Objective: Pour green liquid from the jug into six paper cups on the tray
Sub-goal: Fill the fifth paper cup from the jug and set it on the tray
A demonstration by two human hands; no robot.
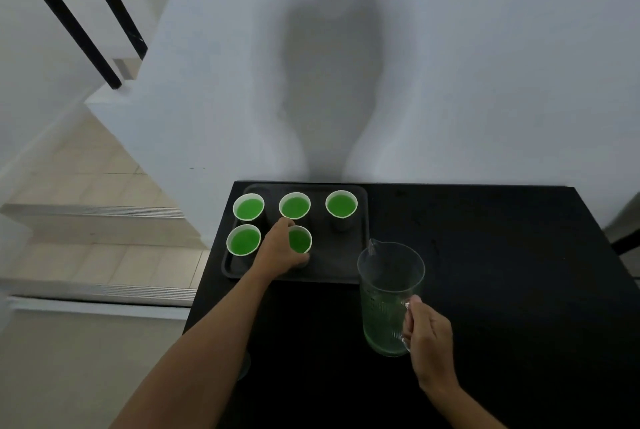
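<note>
The 5 white paper cups that show on the flat black tray [337, 257] all hold green liquid: 3 in the far row [248, 206] [294, 205] [341, 204], 1 at the near left [243, 240] and 1 at the near middle [300, 240]. The near right spot of the tray is bare, and no 6th cup can be seen there.

The step in hand looks like steadying or shifting the near middle cup. A full paper cup is soft-walled, so the grip should stay light and low on the wall, and any slide should be slow and level so that the liquid does not slop over the rim or onto the cup next to it.

The clear ribbed glass jug [389, 300] stands upright on the black desk [485, 255], just beside the tray's near right corner, spout toward the tray. Only a faint green tint shows low in it, so little seems left to pour.

The left hand [280, 250] reaches forward across the tray's near edge, arm extended, fingers wrapped round the near middle cup with the thumb on its near side. The right hand [429, 335] is closed round the jug's glass handle [407, 306], wrist low, with the jug not tipped.
</note>
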